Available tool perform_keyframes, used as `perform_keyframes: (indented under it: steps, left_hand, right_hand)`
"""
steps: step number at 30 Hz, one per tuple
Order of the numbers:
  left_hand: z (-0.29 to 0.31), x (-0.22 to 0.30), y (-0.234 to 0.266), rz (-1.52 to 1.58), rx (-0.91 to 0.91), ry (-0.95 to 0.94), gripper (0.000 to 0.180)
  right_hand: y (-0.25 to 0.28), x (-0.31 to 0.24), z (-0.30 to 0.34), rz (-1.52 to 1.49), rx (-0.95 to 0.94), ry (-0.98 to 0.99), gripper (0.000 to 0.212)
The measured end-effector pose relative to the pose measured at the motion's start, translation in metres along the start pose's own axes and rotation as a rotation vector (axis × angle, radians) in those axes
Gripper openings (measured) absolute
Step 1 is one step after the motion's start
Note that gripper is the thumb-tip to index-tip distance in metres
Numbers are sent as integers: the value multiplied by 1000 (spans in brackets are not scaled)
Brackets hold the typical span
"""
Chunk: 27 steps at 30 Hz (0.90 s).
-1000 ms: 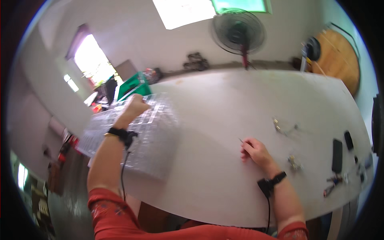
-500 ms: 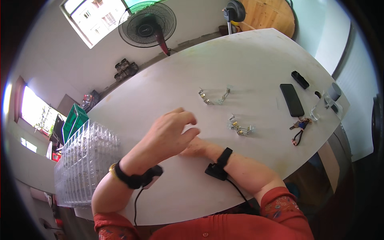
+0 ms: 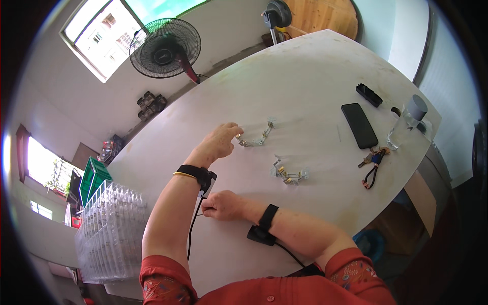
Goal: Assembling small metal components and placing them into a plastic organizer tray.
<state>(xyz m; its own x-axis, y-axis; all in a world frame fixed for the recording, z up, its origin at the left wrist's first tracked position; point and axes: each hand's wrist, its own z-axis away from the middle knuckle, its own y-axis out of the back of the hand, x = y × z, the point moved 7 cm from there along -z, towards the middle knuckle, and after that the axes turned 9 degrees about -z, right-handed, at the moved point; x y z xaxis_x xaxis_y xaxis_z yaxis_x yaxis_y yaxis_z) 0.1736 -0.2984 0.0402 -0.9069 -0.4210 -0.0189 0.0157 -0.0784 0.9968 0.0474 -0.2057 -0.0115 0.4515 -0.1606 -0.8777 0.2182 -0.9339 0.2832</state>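
A small metal bracket assembly (image 3: pixel 252 143) with brassy pieces and clear ends lies on the white table. My left hand (image 3: pixel 217 143) is at its left end, thumb and fingers apart, fingertips beside or touching it. A second assembly of the same kind (image 3: pixel 288 175) lies nearer and to the right, untouched. My right hand (image 3: pixel 224 205) rests low over the table below my left wrist, fingers curled closed. A thin tip shows at its fingertips, too small to name. Each wrist wears a black strap with a small cabled box.
Stacked clear plastic trays (image 3: pixel 109 229) stand at the left table edge, with a green crate (image 3: pixel 94 178) behind. To the right lie a phone (image 3: pixel 359 125), keys (image 3: pixel 375 161), a black case (image 3: pixel 369 95) and a clear bottle (image 3: pixel 404 126). A fan (image 3: pixel 165 49) stands beyond the table.
My left hand has moved forward to the farther assembly. My right hand has drawn left and now shows from under the left arm. The view has shifted; the assemblies keep their places.
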Motion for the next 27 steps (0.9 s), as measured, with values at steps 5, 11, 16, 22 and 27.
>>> perform_keyframes:
  steps: [5,11,16,22,27]
  left_hand:
    - [0,4,-8,113,-58,-16,41]
    - [23,5,-3,9,-64,39,30]
    - [49,3,-4,-68,-118,51,29]
    - [73,-31,-24,308,-245,208,27]
    - [91,-54,-23,263,-158,310,26]
  right_hand:
    - [-2,4,-1,56,-84,-85,13]
    - [-1,4,0,69,-49,-62,13]
    - [1,-1,3,31,1,-37,13]
    - [2,-7,5,47,-65,-52,11]
    - [0,-6,4,40,-84,-78,10]
